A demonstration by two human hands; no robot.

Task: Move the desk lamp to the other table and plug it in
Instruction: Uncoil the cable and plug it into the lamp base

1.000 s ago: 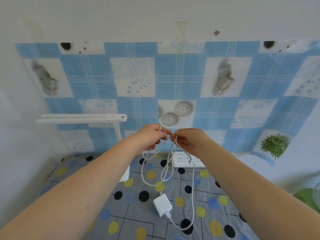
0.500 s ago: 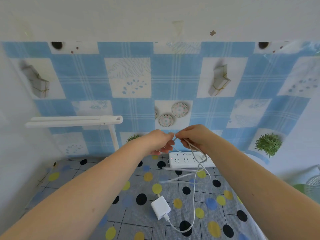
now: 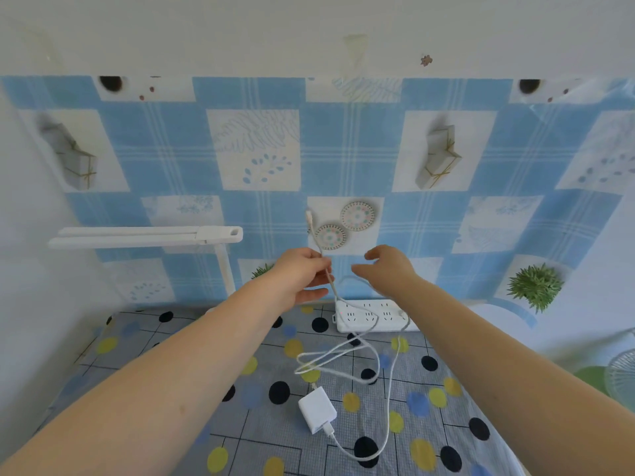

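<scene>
A white desk lamp (image 3: 147, 234) stands at the back left of the table, its flat head level and its base hidden behind my left arm. My left hand (image 3: 302, 274) pinches the white cable (image 3: 343, 359) just below its free plug end, which sticks up above my fingers. Loose loops of the cable lie on the table and run to the white power adapter (image 3: 316, 408). My right hand (image 3: 388, 271) hovers open a little to the right, holding nothing. Below it, against the wall, lies the white power strip (image 3: 372, 316).
The table carries a grey cloth (image 3: 178, 420) with black, yellow and blue dots. A blue checked sheet (image 3: 178, 139) covers the wall behind. A white wall closes the left side. Part of a fan (image 3: 622, 376) and something green show at the right edge.
My right hand has let go of the cable and opened. The loops dropped onto the table. My left hand keeps the plug end, which now points up. The view tilted down slightly.
</scene>
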